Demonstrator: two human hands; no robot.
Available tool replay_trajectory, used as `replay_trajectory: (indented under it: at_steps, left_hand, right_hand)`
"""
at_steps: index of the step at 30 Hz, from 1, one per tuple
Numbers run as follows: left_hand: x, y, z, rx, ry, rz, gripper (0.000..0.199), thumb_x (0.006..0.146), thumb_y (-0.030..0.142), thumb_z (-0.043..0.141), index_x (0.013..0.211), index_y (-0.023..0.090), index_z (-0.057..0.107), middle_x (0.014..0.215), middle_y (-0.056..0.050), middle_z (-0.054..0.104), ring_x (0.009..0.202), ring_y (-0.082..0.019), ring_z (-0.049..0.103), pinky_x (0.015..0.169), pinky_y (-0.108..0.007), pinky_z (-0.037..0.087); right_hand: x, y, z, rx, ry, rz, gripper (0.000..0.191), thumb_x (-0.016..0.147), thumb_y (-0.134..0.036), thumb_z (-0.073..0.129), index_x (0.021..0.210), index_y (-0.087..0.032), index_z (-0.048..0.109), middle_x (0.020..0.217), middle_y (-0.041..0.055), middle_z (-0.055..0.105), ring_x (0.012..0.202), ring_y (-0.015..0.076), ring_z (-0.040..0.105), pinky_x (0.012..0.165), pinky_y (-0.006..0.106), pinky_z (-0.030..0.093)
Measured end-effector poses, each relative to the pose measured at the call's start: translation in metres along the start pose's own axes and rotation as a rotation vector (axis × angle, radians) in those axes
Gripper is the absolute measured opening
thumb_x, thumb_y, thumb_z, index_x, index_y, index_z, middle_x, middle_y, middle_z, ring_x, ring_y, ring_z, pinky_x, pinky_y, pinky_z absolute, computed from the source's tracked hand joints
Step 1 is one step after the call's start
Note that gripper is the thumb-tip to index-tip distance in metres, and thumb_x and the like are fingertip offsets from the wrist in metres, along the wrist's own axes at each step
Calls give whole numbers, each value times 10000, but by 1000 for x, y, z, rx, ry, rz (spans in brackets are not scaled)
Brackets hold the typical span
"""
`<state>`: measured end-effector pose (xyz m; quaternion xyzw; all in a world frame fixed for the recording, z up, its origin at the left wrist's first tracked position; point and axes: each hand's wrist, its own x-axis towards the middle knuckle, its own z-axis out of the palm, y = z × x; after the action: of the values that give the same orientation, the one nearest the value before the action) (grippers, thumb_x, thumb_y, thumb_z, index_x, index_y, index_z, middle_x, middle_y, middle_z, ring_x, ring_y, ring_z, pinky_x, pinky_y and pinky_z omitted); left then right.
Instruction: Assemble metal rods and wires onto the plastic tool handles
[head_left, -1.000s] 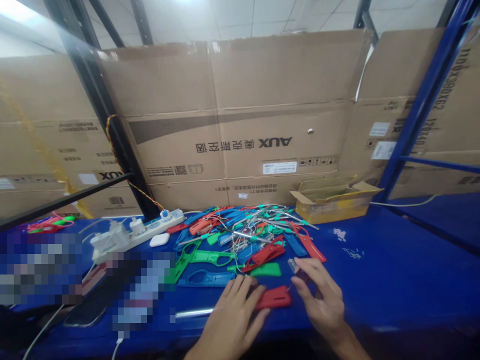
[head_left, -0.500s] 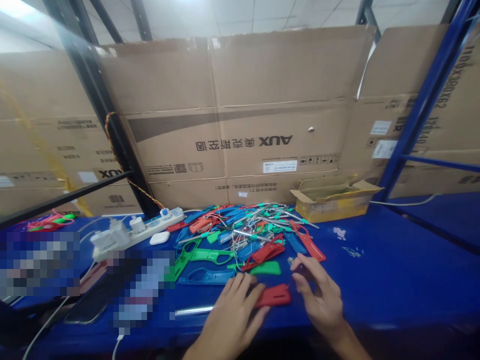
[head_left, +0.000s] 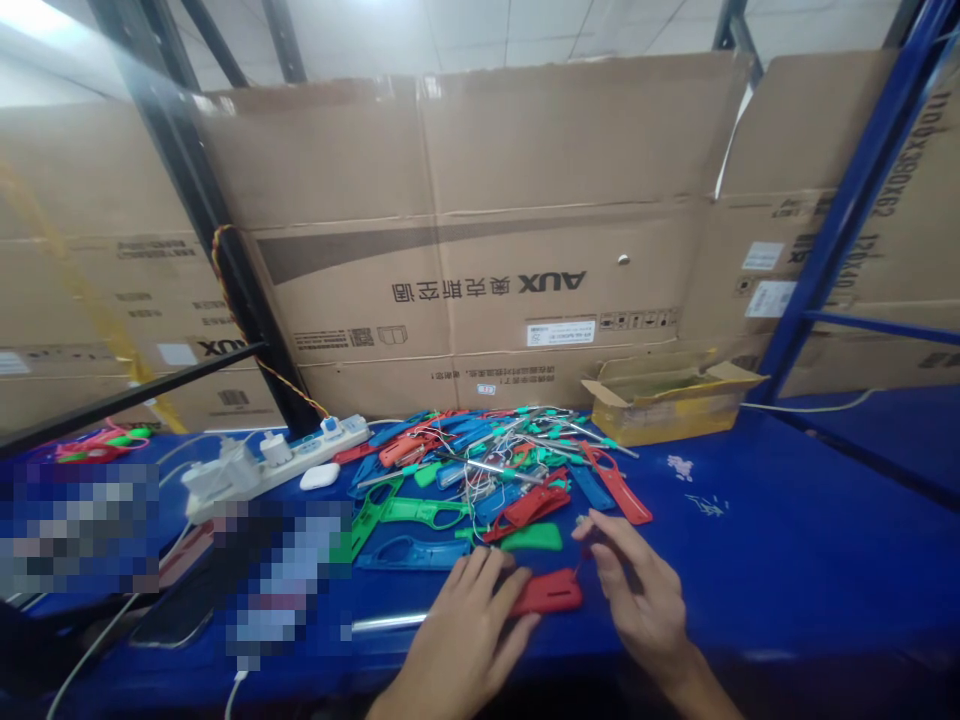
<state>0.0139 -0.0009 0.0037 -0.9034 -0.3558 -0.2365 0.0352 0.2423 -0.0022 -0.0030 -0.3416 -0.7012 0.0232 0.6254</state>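
A red long-necked gas lighter [head_left: 553, 591] lies on the blue table, its metal tube [head_left: 390, 622] pointing left. My left hand [head_left: 469, 620] is closed around its middle, fingers over the top and thumb on the near side. Beyond the lighter's right end, my right hand [head_left: 641, 580] is closed in a loose pinch on a thin-shafted tool [head_left: 578, 566], perhaps a small screwdriver. The fingers hide most of it, and its tip reaches the lighter's end. Just behind lie a green handle shell [head_left: 532, 537] and a blue handle shell [head_left: 412, 553].
A pile of lighter parts [head_left: 487, 460], with colored shells, metal tubes and wires, spreads behind my hands. Small pink pieces [head_left: 679, 467] and small metal pieces [head_left: 706, 505] lie at right. A yellow-taped box [head_left: 667, 415] stands behind; a power strip [head_left: 300, 470] and phone [head_left: 176, 605] are left.
My right hand's fingers have shifted slightly around the thin tool, the fingertips moving a little left. My left hand and the red lighter stay in place.
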Motion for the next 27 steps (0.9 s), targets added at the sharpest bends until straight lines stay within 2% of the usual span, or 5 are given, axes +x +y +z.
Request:
replay_trajectory:
  at_steps: [5,13,18,22,27]
  left_hand:
    - [0,0,1,-7,26,-2,298,1004,334,612,1283,232,645,1219,-79,678,1091,-299,641,932,-462,576]
    - [0,0,1,-15,-6,0,329,982,299,651,1299,215,636,1205,-89,673,1095,-313,634,942,-504,573]
    - [0,1,1,-25,10,-6,313,999,328,626,1296,229,640,1205,-81,674,1087,-305,634,934,-488,574]
    - [0,1,1,-7,14,6,307,1009,336,606,1289,218,644,1198,-90,677,1085,-305,636,925,-473,577]
    - [0,0,0,3,22,5,299,1015,350,590,1277,219,652,1199,-92,677,1082,-297,639,920,-445,578]
  right_hand:
    - [3,0,-3,29,0,-11,404,987,-119,591,1354,-286,610,971,39,700,766,160,703,658,266,595]
    - [-8,3,0,23,-15,58,393,1051,-127,444,1383,-284,583,1097,53,739,507,79,568,524,227,548]
    - [-1,2,0,46,27,46,333,1032,-174,547,1340,-290,600,958,22,728,688,123,684,626,222,594]
    - [6,0,-3,48,-24,-41,316,1025,-162,560,1295,-304,641,941,22,710,802,145,702,688,241,607]
    - [0,0,-1,62,-66,5,442,1049,-102,439,1418,-304,577,1146,71,708,582,90,615,548,225,569]
